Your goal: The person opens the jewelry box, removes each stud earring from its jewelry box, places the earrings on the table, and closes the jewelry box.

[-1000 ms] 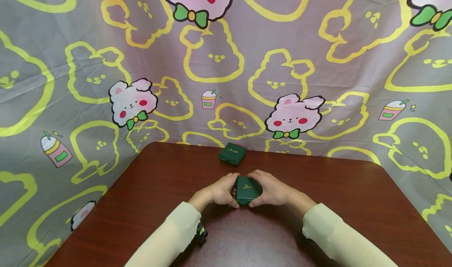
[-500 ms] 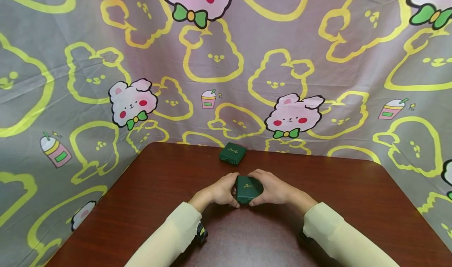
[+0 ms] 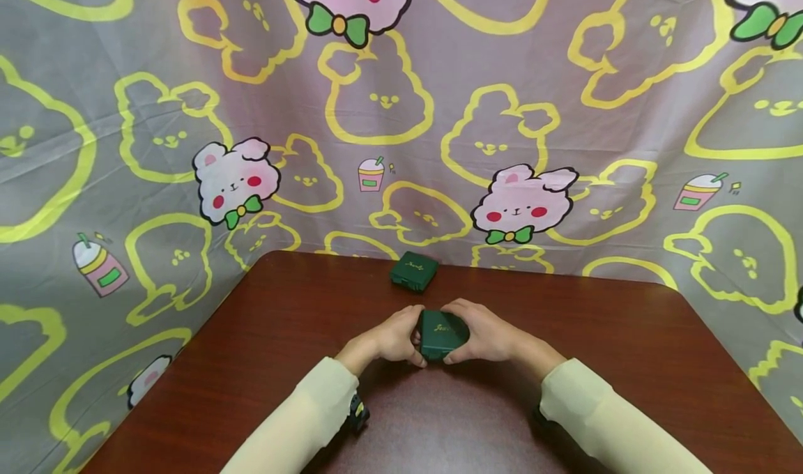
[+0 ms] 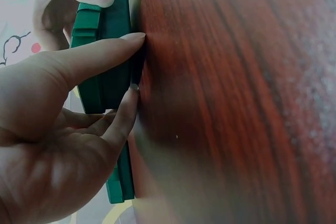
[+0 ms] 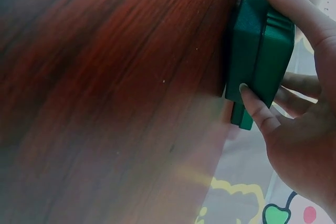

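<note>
A small dark green jewelry box [image 3: 439, 336] with gold lettering on its lid sits between both hands at the middle of the table. From its left side the left hand [image 3: 396, 336] holds it, thumb towards the near face. The right hand [image 3: 483, 333] grips the right side, covering part of the lid. In the left wrist view the box [image 4: 115, 22] looks shut, its clasp side visible, with a thin dark shadow between it and the tabletop. The right wrist view shows the thumb and a finger on the box [image 5: 251, 51]; the far fingers are partly hidden.
A second green jewelry box [image 3: 414, 272], also lettered in gold, lies closed near the far edge of the reddish-brown table [image 3: 602, 369]. Behind and at the sides hangs a grey cloth [image 3: 408, 164] with cartoon prints, meeting the table's far edge.
The jewelry box and the hands stay almost in place; the box has shifted very slightly to the right and away. Both hands keep their hold.
</note>
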Action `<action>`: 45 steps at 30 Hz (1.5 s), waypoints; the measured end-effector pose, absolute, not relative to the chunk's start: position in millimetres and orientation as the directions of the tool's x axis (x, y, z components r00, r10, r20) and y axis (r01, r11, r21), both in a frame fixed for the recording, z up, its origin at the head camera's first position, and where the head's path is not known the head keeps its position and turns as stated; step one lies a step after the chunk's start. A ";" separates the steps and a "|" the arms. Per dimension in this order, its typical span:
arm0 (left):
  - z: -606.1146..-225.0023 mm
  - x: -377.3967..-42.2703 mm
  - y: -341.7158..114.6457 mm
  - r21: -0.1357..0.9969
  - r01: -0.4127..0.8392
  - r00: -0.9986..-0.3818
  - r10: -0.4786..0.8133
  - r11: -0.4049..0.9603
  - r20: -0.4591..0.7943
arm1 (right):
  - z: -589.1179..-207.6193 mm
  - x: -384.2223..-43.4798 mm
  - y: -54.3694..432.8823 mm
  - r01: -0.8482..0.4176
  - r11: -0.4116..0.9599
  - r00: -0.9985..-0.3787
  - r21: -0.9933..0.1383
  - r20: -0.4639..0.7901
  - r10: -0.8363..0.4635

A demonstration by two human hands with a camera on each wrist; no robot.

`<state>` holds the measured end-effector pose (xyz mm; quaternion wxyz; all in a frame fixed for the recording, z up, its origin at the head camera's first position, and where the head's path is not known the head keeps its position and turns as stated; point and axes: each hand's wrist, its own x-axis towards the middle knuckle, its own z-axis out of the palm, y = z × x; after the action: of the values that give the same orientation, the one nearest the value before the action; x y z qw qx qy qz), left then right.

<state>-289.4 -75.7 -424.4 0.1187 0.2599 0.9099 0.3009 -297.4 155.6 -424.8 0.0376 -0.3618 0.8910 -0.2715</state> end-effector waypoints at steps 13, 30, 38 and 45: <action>-423.4 -289.5 -75.4 0.617 0.408 -0.833 0.551 0.673 -0.050 | -424.4 -298.7 158.4 -0.619 0.577 -0.735 -0.533 0.134 -0.665; -428.4 -292.3 -74.5 0.621 0.408 -0.837 0.545 0.669 -0.038 | -420.4 -294.2 158.6 -0.630 0.574 -0.730 -0.522 0.147 -0.668; -426.4 -291.6 -74.0 0.630 0.398 -0.837 0.545 0.667 -0.049 | -421.1 -294.0 158.9 -0.632 0.575 -0.730 -0.520 0.150 -0.666; -426.6 -291.2 -74.0 0.633 0.386 -0.840 0.540 0.672 -0.061 | -419.8 -293.1 158.7 -0.624 0.576 -0.733 -0.528 0.138 -0.666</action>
<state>-291.2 -74.0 -426.6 0.1223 0.2553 0.9060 0.3147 -293.1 158.7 -419.8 0.0376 -0.3637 0.8870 -0.2820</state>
